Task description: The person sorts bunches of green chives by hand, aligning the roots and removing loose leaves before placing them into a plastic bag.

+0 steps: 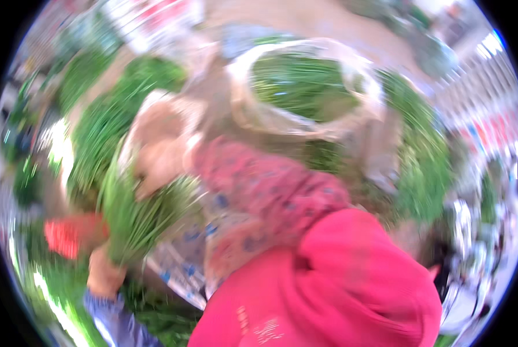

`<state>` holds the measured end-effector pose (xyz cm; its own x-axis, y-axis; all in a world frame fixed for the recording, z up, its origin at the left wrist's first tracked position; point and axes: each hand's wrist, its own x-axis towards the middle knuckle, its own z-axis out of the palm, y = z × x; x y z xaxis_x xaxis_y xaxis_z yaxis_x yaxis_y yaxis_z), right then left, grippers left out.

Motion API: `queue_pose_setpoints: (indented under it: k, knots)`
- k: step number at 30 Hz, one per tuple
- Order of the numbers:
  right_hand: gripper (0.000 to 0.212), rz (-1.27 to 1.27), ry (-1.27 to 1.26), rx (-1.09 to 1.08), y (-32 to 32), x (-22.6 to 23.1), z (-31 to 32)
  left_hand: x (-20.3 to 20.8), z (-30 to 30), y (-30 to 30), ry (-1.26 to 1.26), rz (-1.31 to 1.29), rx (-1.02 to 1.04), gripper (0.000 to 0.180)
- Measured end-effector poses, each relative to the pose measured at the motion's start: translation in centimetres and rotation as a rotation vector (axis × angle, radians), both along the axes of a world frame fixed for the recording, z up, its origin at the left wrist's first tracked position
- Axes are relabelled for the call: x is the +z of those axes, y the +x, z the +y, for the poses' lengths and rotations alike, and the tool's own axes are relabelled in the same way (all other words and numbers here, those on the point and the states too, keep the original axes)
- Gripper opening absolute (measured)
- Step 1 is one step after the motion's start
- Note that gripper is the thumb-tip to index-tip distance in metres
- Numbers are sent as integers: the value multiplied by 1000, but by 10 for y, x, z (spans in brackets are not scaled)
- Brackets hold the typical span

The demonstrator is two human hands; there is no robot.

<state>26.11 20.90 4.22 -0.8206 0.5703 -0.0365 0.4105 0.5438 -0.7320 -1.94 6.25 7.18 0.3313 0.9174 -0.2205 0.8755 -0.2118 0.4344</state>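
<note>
Motion smears the whole head view. My right hand (pixel 163 159), in a patterned pink sleeve, reaches across to the left. Its fingers are bent down around the upper part of a bunch of long, thin green leaves (pixel 123 225), like chives. I cannot make out my left hand for certain. At the bunch's lower end is a hand (pixel 105 274) in a blue sleeve; whose it is does not show clearly, and its fingers are blurred. Beside it lies a bright red thing (pixel 62 237), too smeared to name. More green leaves (pixel 178 196) lie under my right hand.
An open pale plastic bag (pixel 244 110) full of green leaves (pixel 299 87) stands ahead. Heaps of the same greens lie at the left (pixel 105 133) and right (pixel 424 162). A white cloth with blue figures (pixel 178 269) is below my right arm. White crates (pixel 149 23) stand far left.
</note>
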Motion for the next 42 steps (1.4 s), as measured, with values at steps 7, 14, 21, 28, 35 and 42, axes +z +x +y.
queue_pose_setpoints:
  k: [7, 14, 21, 28, 35, 42]
  knots:
    - [22, -109, 159, -432, -2, -70, 9, 1, 47, -37, 248, 397, -69, 68]
    - [13, -147, 427, -667, 80, -120, 4, 17, 71, 18, 570, 913, -51, 81]
    - [15, -578, 304, -619, 216, -182, -53, 12, 59, -28, 809, 973, 19, 93]
    - [47, -336, 238, -528, 164, -95, -63, 10, 46, -25, 805, 912, -8, 95]
    - [46, 125, 525, -451, 24, -30, -31, 11, 56, -1, 879, 836, -89, 90]
    - [24, 797, -351, -662, 14, -68, 2, 21, 38, 19, 866, 597, -55, 88]
